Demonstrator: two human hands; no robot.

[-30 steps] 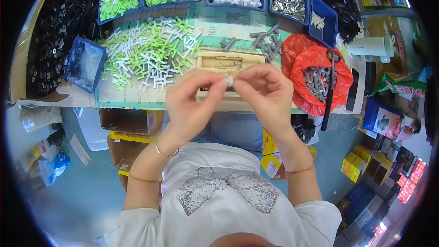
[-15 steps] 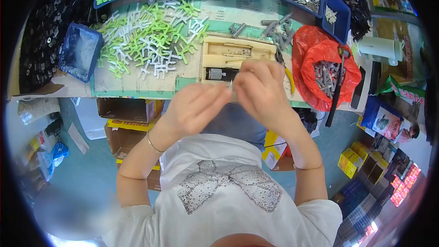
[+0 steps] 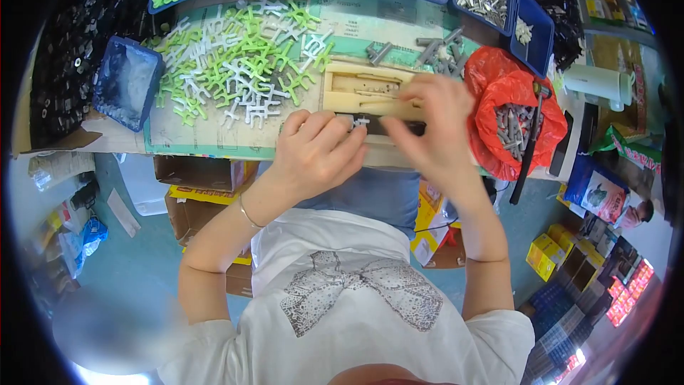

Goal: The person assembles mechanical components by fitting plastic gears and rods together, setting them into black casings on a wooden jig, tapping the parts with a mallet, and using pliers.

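A cream-coloured jig block (image 3: 330, 93) with recessed slots lies at the table's front edge. In its front slot sits a long black part (image 3: 385, 126), with a small whitish piece (image 3: 361, 122) on it. My left hand (image 3: 319, 150) is closed, its fingers curled over the left end of the black part; the fingertips are partly hidden. My right hand (image 3: 436, 125), somewhat blurred, is above the right end of the jig. Its thumb and fingers are apart, with nothing visible between them.
Green and white forked plastic pieces (image 3: 235, 64) lie left. Blue bins (image 3: 128, 84) stand around the back and sides. Grey cylinders (image 3: 443, 53) lie behind the jig. At right, a red bag (image 3: 488, 110) holds more grey pieces, with a black-handled hammer (image 3: 531, 142) across it.
My hands were together above the jig's front slot. They have separated: the left has lowered onto the black part, the right has moved right and opened. The yellow-handled pliers are now hidden.
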